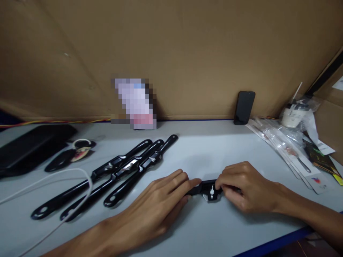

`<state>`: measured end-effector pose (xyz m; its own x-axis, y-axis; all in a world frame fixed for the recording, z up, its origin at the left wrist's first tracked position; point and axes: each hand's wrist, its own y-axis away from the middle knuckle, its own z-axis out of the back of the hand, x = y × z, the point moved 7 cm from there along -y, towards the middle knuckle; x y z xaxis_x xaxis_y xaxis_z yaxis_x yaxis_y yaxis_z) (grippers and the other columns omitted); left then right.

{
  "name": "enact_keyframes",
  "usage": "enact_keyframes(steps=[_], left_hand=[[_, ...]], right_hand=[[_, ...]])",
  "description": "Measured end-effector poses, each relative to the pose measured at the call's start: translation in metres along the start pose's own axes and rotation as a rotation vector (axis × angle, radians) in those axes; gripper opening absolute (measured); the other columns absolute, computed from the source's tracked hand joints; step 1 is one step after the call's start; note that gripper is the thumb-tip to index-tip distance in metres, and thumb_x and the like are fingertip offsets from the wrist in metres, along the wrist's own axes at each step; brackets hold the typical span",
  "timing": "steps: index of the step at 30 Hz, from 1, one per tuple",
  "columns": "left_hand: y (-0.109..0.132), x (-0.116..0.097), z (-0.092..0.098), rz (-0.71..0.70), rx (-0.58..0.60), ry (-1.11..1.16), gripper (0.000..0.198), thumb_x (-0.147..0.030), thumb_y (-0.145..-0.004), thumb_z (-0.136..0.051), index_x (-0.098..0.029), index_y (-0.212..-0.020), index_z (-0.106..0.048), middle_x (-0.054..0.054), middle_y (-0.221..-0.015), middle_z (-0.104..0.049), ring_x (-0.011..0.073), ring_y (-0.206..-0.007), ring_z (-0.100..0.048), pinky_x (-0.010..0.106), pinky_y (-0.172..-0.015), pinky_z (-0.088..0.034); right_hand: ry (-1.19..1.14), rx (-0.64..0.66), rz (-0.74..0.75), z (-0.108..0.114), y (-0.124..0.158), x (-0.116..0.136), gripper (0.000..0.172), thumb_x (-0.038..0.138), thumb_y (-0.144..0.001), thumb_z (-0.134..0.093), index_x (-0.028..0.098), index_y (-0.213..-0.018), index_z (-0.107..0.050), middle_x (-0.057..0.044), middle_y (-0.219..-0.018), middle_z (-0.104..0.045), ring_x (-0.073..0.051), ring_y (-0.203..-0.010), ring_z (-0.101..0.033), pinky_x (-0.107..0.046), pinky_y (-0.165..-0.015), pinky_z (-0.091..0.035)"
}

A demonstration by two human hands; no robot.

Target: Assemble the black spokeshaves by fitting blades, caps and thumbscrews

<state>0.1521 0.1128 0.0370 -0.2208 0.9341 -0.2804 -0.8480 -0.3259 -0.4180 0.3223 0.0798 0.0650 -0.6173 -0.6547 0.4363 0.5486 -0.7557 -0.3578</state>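
A black spokeshave (205, 187) lies crosswise low over the table, a silver screw and a metal blade edge showing at its middle. My left hand (171, 192) is closed around its left handle, and my right hand (245, 187) grips the right handle with fingers curled beside the centre. Both handles are mostly hidden by my fingers. To the left, three more black spokeshaves lie slanted side by side: a far one (118, 163), a middle one (128, 166) and a near one (148, 162).
A white cable (87, 175) loops across the left spokeshaves. Behind it lie a black case (34, 144) and keys (61, 160). A phone (244, 107) and a blurred-out screen (138, 103) lean on the cardboard wall (187, 53). Plastic packages (292, 157) and a cup (293, 116) are at right.
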Motion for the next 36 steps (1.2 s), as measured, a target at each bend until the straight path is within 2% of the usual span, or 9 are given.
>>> enact_keyframes(steps=[2,6,12,16,20,25,28,32,36], left_hand=[[0.001,0.000,0.000,-0.003,-0.002,-0.004,0.033,-0.010,-0.108,-0.037,-0.020,-0.134,-0.054,0.007,-0.101,-0.069,0.0217,-0.082,-0.069,0.031,-0.065,-0.057],[0.002,0.000,0.000,0.004,-0.005,-0.007,0.033,-0.009,-0.107,-0.037,-0.020,-0.133,-0.054,0.006,-0.097,-0.068,0.0212,-0.080,-0.069,0.031,-0.064,-0.057],[-0.002,-0.001,0.002,0.002,-0.007,-0.017,0.033,-0.008,-0.107,-0.038,-0.020,-0.133,-0.054,0.005,-0.097,-0.068,0.0208,-0.080,-0.070,0.031,-0.065,-0.057],[-0.004,-0.004,0.004,0.003,-0.026,-0.029,0.033,-0.008,-0.107,-0.036,-0.019,-0.132,-0.055,0.006,-0.098,-0.069,0.0206,-0.081,-0.070,0.030,-0.065,-0.057],[-0.004,-0.004,0.005,0.000,-0.042,-0.009,0.033,-0.007,-0.106,-0.039,-0.019,-0.131,-0.057,0.005,-0.096,-0.069,0.0198,-0.079,-0.068,0.029,-0.064,-0.056],[-0.002,-0.002,0.004,0.007,-0.031,0.011,0.035,-0.006,-0.104,-0.042,-0.019,-0.131,-0.059,0.006,-0.096,-0.069,0.0204,-0.079,-0.068,0.030,-0.065,-0.056],[-0.001,-0.002,0.005,0.009,-0.042,0.004,0.035,-0.007,-0.105,-0.041,-0.018,-0.131,-0.060,0.008,-0.100,-0.071,0.0214,-0.081,-0.069,0.030,-0.065,-0.057],[-0.001,-0.001,0.004,0.016,-0.042,0.018,0.036,-0.006,-0.104,-0.042,-0.019,-0.132,-0.061,0.007,-0.100,-0.071,0.0207,-0.080,-0.069,0.030,-0.065,-0.057],[-0.001,-0.001,0.003,0.007,-0.026,0.013,0.037,-0.005,-0.103,-0.042,-0.019,-0.133,-0.059,0.007,-0.099,-0.071,0.0210,-0.081,-0.069,0.031,-0.066,-0.057]], right_hand=[[-0.007,-0.012,0.015,0.000,0.000,0.003,0.031,0.008,-0.090,-0.047,0.014,-0.088,-0.078,-0.004,-0.070,-0.073,-0.014,-0.060,-0.060,-0.028,-0.061,-0.042],[0.034,0.002,0.006,-0.001,0.001,0.003,0.034,0.010,-0.094,-0.047,0.015,-0.104,-0.079,-0.004,-0.073,-0.074,-0.015,-0.060,-0.061,-0.028,-0.061,-0.042],[-0.002,0.051,-0.027,-0.007,0.001,0.000,0.028,0.010,-0.088,-0.049,0.015,-0.084,-0.076,-0.004,-0.070,-0.073,-0.015,-0.059,-0.060,-0.028,-0.059,-0.041],[-0.112,0.061,0.012,-0.012,0.001,0.007,0.030,0.008,-0.085,-0.051,0.016,-0.090,-0.079,-0.003,-0.072,-0.075,-0.014,-0.058,-0.061,-0.026,-0.060,-0.044],[0.057,0.077,0.021,-0.012,0.001,0.006,0.034,0.009,-0.089,-0.050,0.016,-0.104,-0.080,-0.005,-0.074,-0.076,-0.016,-0.061,-0.062,-0.030,-0.061,-0.043],[0.094,0.091,-0.024,-0.007,0.002,0.001,0.028,0.008,-0.086,-0.051,0.017,-0.085,-0.078,-0.004,-0.069,-0.073,-0.016,-0.059,-0.061,-0.029,-0.059,-0.041],[0.027,0.132,0.006,-0.009,0.003,0.008,0.030,0.005,-0.086,-0.053,0.018,-0.094,-0.079,-0.003,-0.075,-0.077,-0.016,-0.064,-0.065,-0.027,-0.063,-0.045],[0.138,0.108,-0.014,-0.011,0.003,0.007,0.032,0.006,-0.089,-0.054,0.017,-0.106,-0.079,-0.005,-0.078,-0.078,-0.017,-0.064,-0.065,-0.029,-0.062,-0.043],[0.177,0.098,-0.045,-0.011,0.003,0.003,0.025,0.006,-0.089,-0.054,0.015,-0.091,-0.077,-0.005,-0.072,-0.074,-0.017,-0.061,-0.063,-0.029,-0.060,-0.040]])
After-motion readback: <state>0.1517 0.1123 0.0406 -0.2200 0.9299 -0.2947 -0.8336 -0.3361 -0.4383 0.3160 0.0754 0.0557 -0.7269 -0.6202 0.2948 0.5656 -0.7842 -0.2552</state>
